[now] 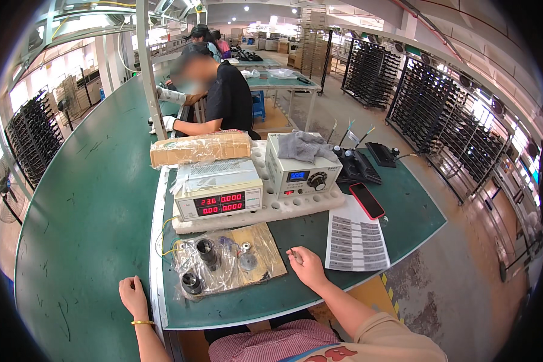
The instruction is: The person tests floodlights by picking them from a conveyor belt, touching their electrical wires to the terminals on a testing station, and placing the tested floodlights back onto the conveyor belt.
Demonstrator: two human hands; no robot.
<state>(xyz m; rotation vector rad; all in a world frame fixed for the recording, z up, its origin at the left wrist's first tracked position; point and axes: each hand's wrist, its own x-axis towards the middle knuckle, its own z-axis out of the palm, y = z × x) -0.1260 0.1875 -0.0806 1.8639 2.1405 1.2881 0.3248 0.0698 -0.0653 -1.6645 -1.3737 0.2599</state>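
Note:
My left hand, with a gold-coloured bracelet at its wrist, rests on the long green belt with its fingers curled in; nothing shows in them. On the green tabletop, my right hand pinches a small dark piece, too small to name. Between the hands lies a wooden board wrapped in clear plastic. Two black round sockets stand on the board's left half, and a small metal knob on its right. A yellow wire runs along its left side.
Behind the board, a white foam slab bears a meter with red digits and a control box topped by a grey cloth. A printed sheet and red phone lie right. A co-worker sits beyond.

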